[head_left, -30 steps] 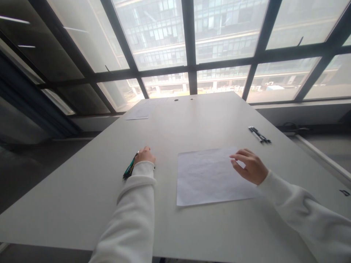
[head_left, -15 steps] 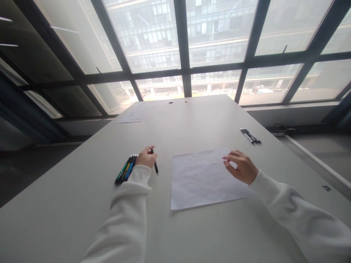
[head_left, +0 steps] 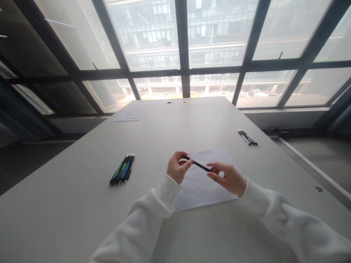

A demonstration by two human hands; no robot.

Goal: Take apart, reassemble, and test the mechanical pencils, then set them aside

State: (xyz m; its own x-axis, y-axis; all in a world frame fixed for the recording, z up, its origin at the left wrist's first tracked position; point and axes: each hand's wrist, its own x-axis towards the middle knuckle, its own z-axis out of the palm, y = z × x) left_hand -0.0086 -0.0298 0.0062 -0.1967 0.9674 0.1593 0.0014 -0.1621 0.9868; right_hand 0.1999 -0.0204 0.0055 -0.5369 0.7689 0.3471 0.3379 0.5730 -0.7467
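Observation:
A slim black pen [head_left: 201, 166] is held slantwise above a white sheet of paper [head_left: 200, 193]. My left hand [head_left: 178, 168] pinches its upper left end between thumb and fingers. At the lower right end, the thumb and fingers of my right hand [head_left: 227, 178] close around the tip. Both hands hover over the paper and cover parts of it. Left of them lies a bundle of pens [head_left: 122, 170], mostly black with green, yellow and blue barrels among them, side by side on the white table [head_left: 82, 204].
A few black and white pens [head_left: 247, 138] lie together at the right. Further back on the left are flat papers [head_left: 128, 112]. A small dark item [head_left: 318, 189] lies near the right edge. Large windows [head_left: 153, 36] rise beyond the table's far end.
My left hand has carried the black pen rightward from beside the bundle to over the paper. My right hand has moved slightly left and down and now grips the pen's other end.

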